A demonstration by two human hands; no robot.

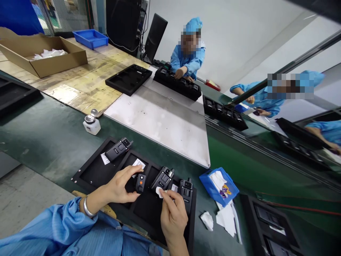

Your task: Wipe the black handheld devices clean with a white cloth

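Radios over the black tray (90, 170)
Left hand (121, 186) pinching a small black radio (140, 182), right hand (173, 213) pinching a white wipe (160, 192).

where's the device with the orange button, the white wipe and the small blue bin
device with the orange button (140, 182): head view, on its front face by the button
white wipe (160, 192): head view, on the folded tip
small blue bin (205, 180): head view, on its near-left rim

Right hand (172, 215) covers part of the tray (93, 170). Label (138, 163) print too small to read. Right forearm cut off by the lower edge.
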